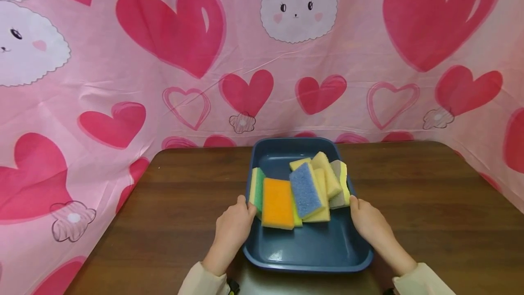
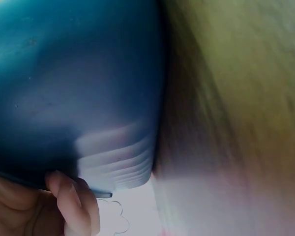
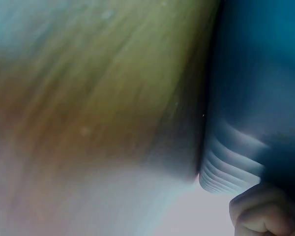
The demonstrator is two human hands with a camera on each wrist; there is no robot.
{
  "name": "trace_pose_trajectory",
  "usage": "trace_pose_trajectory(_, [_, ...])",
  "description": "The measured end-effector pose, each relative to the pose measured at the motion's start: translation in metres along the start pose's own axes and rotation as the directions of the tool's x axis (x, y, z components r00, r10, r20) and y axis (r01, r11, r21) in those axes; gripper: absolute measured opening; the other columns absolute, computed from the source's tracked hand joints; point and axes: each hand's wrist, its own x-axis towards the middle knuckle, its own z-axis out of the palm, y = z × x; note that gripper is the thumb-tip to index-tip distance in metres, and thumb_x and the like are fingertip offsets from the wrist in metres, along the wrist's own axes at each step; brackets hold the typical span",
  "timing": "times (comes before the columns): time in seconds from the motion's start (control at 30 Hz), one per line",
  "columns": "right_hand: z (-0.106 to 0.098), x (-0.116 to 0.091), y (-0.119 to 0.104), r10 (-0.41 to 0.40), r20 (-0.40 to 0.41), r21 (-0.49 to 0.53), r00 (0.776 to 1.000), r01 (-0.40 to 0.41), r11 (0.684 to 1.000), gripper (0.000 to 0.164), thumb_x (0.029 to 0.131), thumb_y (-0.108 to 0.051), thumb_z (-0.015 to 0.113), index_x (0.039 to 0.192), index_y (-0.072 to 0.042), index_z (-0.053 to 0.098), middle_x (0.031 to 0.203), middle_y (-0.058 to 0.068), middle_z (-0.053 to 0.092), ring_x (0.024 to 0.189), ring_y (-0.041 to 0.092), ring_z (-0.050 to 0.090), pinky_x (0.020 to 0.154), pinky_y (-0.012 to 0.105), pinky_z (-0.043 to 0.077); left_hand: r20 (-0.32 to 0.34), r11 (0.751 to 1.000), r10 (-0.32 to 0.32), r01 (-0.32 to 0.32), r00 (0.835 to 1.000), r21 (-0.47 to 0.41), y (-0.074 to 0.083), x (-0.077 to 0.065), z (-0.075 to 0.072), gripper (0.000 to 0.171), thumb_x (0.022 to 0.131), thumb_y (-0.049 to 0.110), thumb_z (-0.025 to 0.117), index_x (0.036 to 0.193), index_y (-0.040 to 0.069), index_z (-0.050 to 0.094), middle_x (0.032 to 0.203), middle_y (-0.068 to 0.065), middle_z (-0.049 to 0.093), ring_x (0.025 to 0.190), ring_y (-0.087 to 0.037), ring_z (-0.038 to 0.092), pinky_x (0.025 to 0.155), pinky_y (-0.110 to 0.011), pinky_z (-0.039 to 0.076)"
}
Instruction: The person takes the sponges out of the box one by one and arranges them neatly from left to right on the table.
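Observation:
A deep blue plastic tray (image 1: pixel 311 251) stands on the table with several sponges heaped in it. My left hand (image 1: pixel 234 226) grips its left rim, and the fingers curl at that rim in the left wrist view. On the opposite side my right hand (image 1: pixel 371 223) grips the right rim; in the right wrist view its curled fingers (image 3: pixel 263 209) press against the tray's outer wall (image 3: pixel 246 103). Among the sponges are an orange-faced one (image 1: pixel 278 203), a blue-faced one (image 1: pixel 305 190), a green-faced one (image 1: pixel 258 189) and a grey-and-yellow one (image 1: pixel 340 192). Pale yellow sponges (image 1: pixel 327 174) overlap behind the blue face.
Dark brown wooden table (image 1: pixel 184 195) extends to both sides of the tray. Behind it hangs a pink cloth (image 1: pixel 254 58) printed with hearts and rabbits, meeting the table's far edge near the tray's back rim.

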Motion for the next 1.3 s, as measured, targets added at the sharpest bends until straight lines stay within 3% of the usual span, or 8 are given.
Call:
trace_pose_trajectory(0.23, [0.001,0.001,-0.001,0.002,0.009,0.007,1.000,-0.002,1.000,0.064,0.101,-0.035,0.015,0.127,0.016,0.044,0.130,0.038,0.045,0.117,0.053,0.046,0.088,0.057,0.042,0.062,0.999,0.040,-0.040,0.997,0.001,-0.005,0.004,-0.001,0.022,0.092,0.024,0.038,0.085,0.004,0.043,0.058,-0.008,0.040,0.049,-0.022,0.040,0.049,-0.032,0.030])
trace_pose_trajectory(0.43, [0.000,0.002,-0.002,0.000,0.007,0.008,1.000,0.000,1.000,0.063,0.101,-0.034,0.015,0.124,0.015,0.046,0.127,0.038,0.047,0.115,0.053,0.047,0.086,0.056,0.043,0.164,0.997,0.070,-0.067,0.984,-0.029,-0.010,0.008,-0.004,0.024,0.092,0.026,0.034,0.090,0.004,0.042,0.062,-0.006,0.038,0.052,-0.022,0.040,0.052,-0.031,0.029])
trace_pose_trajectory(0.6, [0.000,0.002,-0.001,-0.008,0.016,0.008,1.000,0.008,1.000,0.063,0.101,-0.034,0.015,0.124,0.015,0.046,0.127,0.038,0.047,0.115,0.053,0.048,0.086,0.055,0.043,0.196,0.995,0.081,-0.069,0.977,-0.067,-0.013,0.010,-0.005,0.025,0.091,0.027,0.036,0.094,0.003,0.042,0.063,-0.006,0.039,0.053,-0.021,0.040,0.053,-0.030,0.029])
trace_pose_trajectory(0.9, [-0.002,0.005,0.002,-0.044,0.021,0.028,0.999,0.043,0.999,0.056,0.101,-0.031,0.019,0.103,0.013,0.054,0.105,0.036,0.057,0.101,0.050,0.056,0.078,0.050,0.044,0.199,0.991,0.015,0.012,0.980,-0.133,-0.018,0.016,-0.002,0.032,0.084,0.033,0.045,0.100,0.005,0.047,0.068,-0.006,0.042,0.060,-0.020,0.043,0.057,-0.030,0.030])
trace_pose_trajectory(1.13, [-0.008,0.005,0.002,-0.073,0.093,0.009,0.993,0.072,0.997,0.065,0.102,-0.034,0.018,0.122,0.021,0.046,0.124,0.042,0.047,0.115,0.055,0.047,0.090,0.056,0.042,0.194,0.991,0.004,0.023,0.981,-0.134,-0.016,0.015,-0.005,0.032,0.083,0.032,0.049,0.102,0.005,0.050,0.069,-0.006,0.045,0.062,-0.019,0.045,0.058,-0.030,0.031])
trace_pose_trajectory(1.23, [-0.013,0.003,0.000,-0.055,0.074,-0.011,0.996,0.056,0.998,0.059,0.101,-0.038,0.025,0.116,0.015,0.047,0.103,0.036,0.057,0.096,0.047,0.057,0.079,0.047,0.046,0.195,0.990,-0.004,0.031,0.981,-0.136,-0.016,0.015,-0.005,0.031,0.083,0.032,0.050,0.101,0.006,0.050,0.069,-0.006,0.045,0.063,-0.019,0.045,0.058,-0.030,0.031])
trace_pose_trajectory(1.3, [-0.016,0.000,-0.004,-0.048,0.016,-0.008,0.999,0.048,0.999,0.052,0.099,-0.040,0.033,0.111,0.010,0.044,0.093,0.029,0.057,0.085,0.039,0.057,0.071,0.041,0.044,0.192,0.990,-0.004,0.031,0.981,-0.138,-0.015,0.015,-0.005,0.030,0.083,0.031,0.050,0.100,0.006,0.050,0.069,-0.006,0.045,0.063,-0.019,0.045,0.058,-0.030,0.031])
